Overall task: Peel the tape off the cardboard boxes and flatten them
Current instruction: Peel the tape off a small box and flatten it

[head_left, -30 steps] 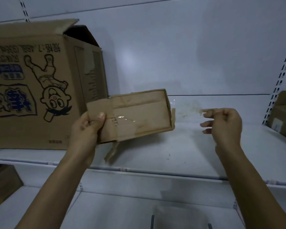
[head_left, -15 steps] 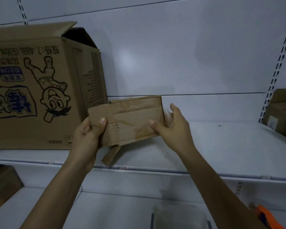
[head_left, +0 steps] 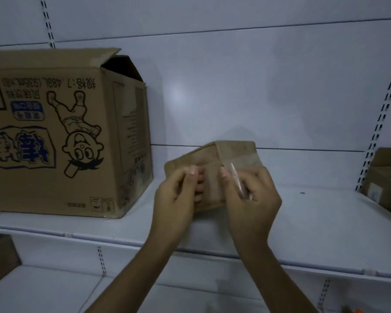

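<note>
A small plain cardboard box (head_left: 235, 152) is held up over the white shelf (head_left: 314, 218), with one end turned toward me. My left hand (head_left: 176, 199) grips its left side, thumb and fingertips curled over the near face. My right hand (head_left: 251, 199) grips the right side, and a strip of clear tape (head_left: 237, 179) sticks up across its fingers. A band of tape still shows across the box's upper right face. The lower part of the box is hidden behind both hands.
A large printed cardboard box (head_left: 61, 136) with an open top flap stands on the shelf to the left. Another brown box (head_left: 386, 177) sits at the right edge. A lower shelf (head_left: 43, 288) holds a box corner (head_left: 0, 256) at the far left.
The small box has been turned from broad side to end-on and moved right. My right hand came back from the right onto the box, with the tape strip stuck to it.
</note>
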Demonstrator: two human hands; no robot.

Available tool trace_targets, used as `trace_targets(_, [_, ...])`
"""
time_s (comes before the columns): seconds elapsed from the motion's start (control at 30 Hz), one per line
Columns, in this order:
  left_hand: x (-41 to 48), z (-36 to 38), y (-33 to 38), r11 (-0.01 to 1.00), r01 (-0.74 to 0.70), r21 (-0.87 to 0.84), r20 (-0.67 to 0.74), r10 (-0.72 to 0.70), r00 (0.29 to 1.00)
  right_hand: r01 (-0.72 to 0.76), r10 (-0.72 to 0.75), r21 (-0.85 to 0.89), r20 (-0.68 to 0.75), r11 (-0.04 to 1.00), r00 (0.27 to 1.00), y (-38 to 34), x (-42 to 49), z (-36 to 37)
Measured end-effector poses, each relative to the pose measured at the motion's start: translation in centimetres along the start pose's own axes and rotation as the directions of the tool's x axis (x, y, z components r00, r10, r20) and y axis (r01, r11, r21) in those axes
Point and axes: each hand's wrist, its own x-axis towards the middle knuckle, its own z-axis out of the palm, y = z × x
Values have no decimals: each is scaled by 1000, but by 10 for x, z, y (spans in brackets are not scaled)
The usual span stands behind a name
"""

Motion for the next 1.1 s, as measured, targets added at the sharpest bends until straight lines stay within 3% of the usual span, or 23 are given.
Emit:
trace_targets(0.03, [0, 5, 5, 967, 162, -196, 56, -154, 987, 8, -8, -3, 28, 1000, 1000, 2, -6, 1])
trace_targets(0.07, [1, 6, 8, 930, 246, -271, 110, -224, 968, 1, -1, 8, 61, 1000, 998, 4, -11, 2])
trace_targets(0.2, [-7, -5, 11, 943, 237, -234, 196, -193, 961, -19, 9, 45, 227, 999, 974, 7, -29, 0])
trace_targets(0.27, [-12, -14, -1, 967, 189, -171, 177, -158, 971, -117, 81, 100, 307, 988, 948, 7, -35, -1])
trace_targets(0.37, [-23, -24, -21, 997, 65, 47, 146, -72, 987, -480, 347, 164, 500, 862, 794, 6, -34, -2])
trace_targets(0.43, [-30, -27, -30, 989, 34, 142, 146, -55, 988, -628, 429, 165, 598, 760, 677, 7, -31, -2])
trace_targets(0.57, [-30, -30, -37, 984, -28, 175, 123, 6, 992, -621, 394, 159, 647, 768, 653, 8, -22, 0])
trace_targets(0.77, [-26, -35, -40, 857, -344, 384, 198, 287, 937, -699, 433, 164, 681, 696, 591, 10, -5, 0])
trace_targets(0.83, [-28, -32, -43, 851, -335, 403, 182, 285, 941, -696, 413, 152, 709, 702, 572, 10, -2, 0])
trace_targets(1.0, [-26, -27, -43, 941, -204, 270, 106, 182, 978, -712, 413, 162, 719, 683, 559, 11, -1, 2])
trace_targets(1.1, [-20, -28, -37, 968, -100, 232, 158, 64, 985, -553, 309, 134, 712, 822, 631, 10, -5, 1])
